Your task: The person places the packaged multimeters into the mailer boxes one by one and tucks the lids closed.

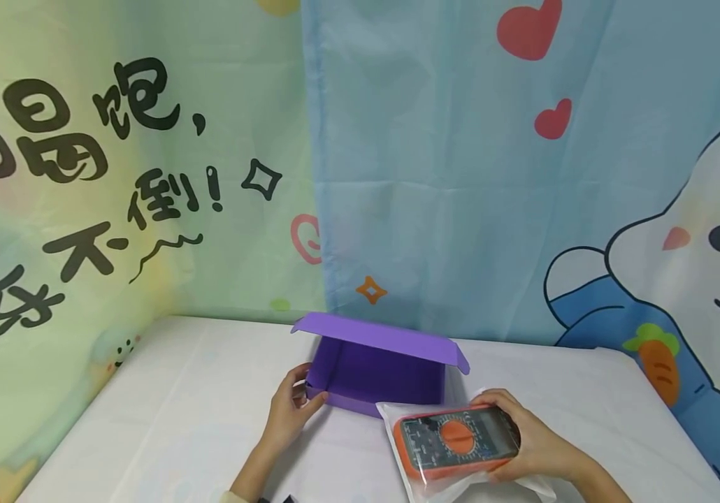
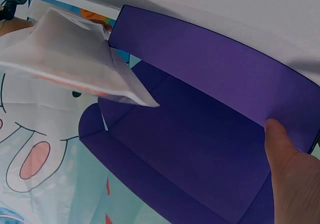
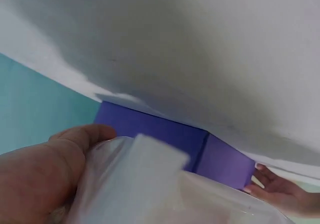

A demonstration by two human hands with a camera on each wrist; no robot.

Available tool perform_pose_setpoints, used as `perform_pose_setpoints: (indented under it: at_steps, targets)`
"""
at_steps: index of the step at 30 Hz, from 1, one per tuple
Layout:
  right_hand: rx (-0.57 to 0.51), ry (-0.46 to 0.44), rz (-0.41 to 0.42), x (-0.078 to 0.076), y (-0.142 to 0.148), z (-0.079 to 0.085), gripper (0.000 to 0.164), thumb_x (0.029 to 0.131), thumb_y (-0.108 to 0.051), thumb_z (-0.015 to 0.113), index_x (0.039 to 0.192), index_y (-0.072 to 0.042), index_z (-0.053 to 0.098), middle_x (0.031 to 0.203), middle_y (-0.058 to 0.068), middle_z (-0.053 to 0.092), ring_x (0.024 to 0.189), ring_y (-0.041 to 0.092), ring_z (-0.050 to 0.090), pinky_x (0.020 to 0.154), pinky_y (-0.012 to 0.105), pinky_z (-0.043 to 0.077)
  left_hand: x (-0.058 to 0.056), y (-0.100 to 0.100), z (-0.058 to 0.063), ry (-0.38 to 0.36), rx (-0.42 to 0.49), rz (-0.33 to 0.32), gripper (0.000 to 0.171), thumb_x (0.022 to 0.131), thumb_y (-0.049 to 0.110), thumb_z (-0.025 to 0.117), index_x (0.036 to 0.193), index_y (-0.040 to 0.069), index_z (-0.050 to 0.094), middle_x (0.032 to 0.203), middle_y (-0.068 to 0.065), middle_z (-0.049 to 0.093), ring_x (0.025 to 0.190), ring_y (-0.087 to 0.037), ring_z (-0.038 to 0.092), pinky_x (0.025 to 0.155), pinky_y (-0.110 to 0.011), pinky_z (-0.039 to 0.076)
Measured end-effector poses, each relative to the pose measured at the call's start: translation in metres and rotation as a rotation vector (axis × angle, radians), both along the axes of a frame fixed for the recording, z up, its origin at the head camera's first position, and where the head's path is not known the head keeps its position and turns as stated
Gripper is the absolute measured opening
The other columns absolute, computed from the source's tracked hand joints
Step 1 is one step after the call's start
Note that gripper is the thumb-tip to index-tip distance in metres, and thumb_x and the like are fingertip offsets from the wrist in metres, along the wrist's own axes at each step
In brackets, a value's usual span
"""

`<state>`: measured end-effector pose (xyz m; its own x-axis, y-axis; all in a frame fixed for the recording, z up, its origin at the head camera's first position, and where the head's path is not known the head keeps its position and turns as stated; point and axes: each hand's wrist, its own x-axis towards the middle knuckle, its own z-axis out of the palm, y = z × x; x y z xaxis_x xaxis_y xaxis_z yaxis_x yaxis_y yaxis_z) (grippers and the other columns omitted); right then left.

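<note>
An open purple cardboard box with its lid raised stands on the white table. My left hand grips its left front corner; in the left wrist view the thumb lies against the box wall. An orange-rimmed digital multimeter with a round orange dial sits inside a clear and white plastic bag. Gripped at its right end by my right hand, it is tilted just in front of the box. In the left wrist view one corner of the bag overlaps the box opening.
A white-covered table extends around the box. Behind it hang printed cloths, one blue and one green-yellow. A small dark object shows at the bottom edge near the left wrist.
</note>
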<state>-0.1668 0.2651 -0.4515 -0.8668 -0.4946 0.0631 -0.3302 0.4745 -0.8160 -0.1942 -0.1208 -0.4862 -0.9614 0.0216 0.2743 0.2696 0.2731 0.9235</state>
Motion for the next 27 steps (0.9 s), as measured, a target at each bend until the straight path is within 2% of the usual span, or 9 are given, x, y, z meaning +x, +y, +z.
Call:
perform_pose_setpoints:
  at_steps: [3, 7, 11, 17, 24, 27]
  targets:
    - [-0.010, -0.028, -0.008, -0.001, -0.005, -0.001, 0.078, 0.062, -0.011, 0.083, 0.128, -0.006, 0.042, 0.125, 0.010, 0.038, 0.103, 0.001, 0.044, 0.081, 0.018, 0.042, -0.007, -0.002, -0.014, 0.007, 0.004, 0.001, 0.056, 0.080, 0.008, 0.072, 0.129, -0.001, 0.046, 0.121, -0.022, 0.055, 0.103, -0.036, 0.061, 0.076, -0.029, 0.050]
    - [-0.021, 0.001, -0.011, -0.002, -0.010, -0.002, 0.078, 0.061, -0.012, 0.084, 0.127, -0.008, 0.043, 0.124, 0.008, 0.041, 0.104, 0.002, 0.045, 0.081, 0.018, 0.042, -0.009, -0.004, -0.017, 0.017, 0.008, -0.006, 0.057, 0.080, 0.014, 0.073, 0.129, 0.001, 0.046, 0.121, -0.021, 0.055, 0.103, -0.034, 0.061, 0.077, -0.027, 0.050]
    - [-0.031, 0.017, -0.027, -0.001, -0.015, -0.002, 0.079, 0.060, -0.013, 0.085, 0.127, -0.011, 0.043, 0.123, 0.007, 0.042, 0.103, 0.003, 0.046, 0.082, 0.019, 0.042, -0.008, -0.004, -0.017, 0.023, 0.011, -0.014, 0.057, 0.080, 0.014, 0.073, 0.128, 0.000, 0.046, 0.120, -0.021, 0.055, 0.101, -0.034, 0.062, 0.075, -0.023, 0.050]
    - [0.020, -0.004, -0.122, 0.001, -0.025, 0.003, 0.080, 0.060, -0.019, 0.086, 0.127, -0.016, 0.042, 0.126, 0.004, 0.042, 0.104, 0.001, 0.043, 0.084, 0.020, 0.041, -0.008, -0.003, -0.016, 0.035, 0.003, -0.007, 0.056, 0.080, 0.013, 0.072, 0.128, -0.001, 0.046, 0.119, -0.022, 0.056, 0.100, -0.034, 0.062, 0.075, -0.023, 0.050]
    - [0.015, 0.043, -0.189, 0.003, -0.039, 0.013, 0.081, 0.058, -0.020, 0.087, 0.127, -0.012, 0.045, 0.127, 0.006, 0.043, 0.104, -0.001, 0.041, 0.085, 0.023, 0.042, -0.008, -0.003, -0.015, 0.052, -0.003, -0.006, 0.055, 0.081, 0.010, 0.071, 0.128, -0.003, 0.046, 0.119, -0.023, 0.055, 0.099, -0.034, 0.062, 0.075, -0.028, 0.051]
    - [0.016, 0.046, -0.215, 0.003, -0.046, 0.019, 0.082, 0.057, -0.021, 0.088, 0.127, -0.011, 0.046, 0.127, 0.006, 0.046, 0.105, -0.003, 0.041, 0.087, 0.025, 0.042, -0.006, -0.001, -0.009, 0.047, 0.005, -0.004, 0.054, 0.080, 0.005, 0.070, 0.128, -0.005, 0.045, 0.119, -0.025, 0.055, 0.098, -0.037, 0.062, 0.074, -0.031, 0.052]
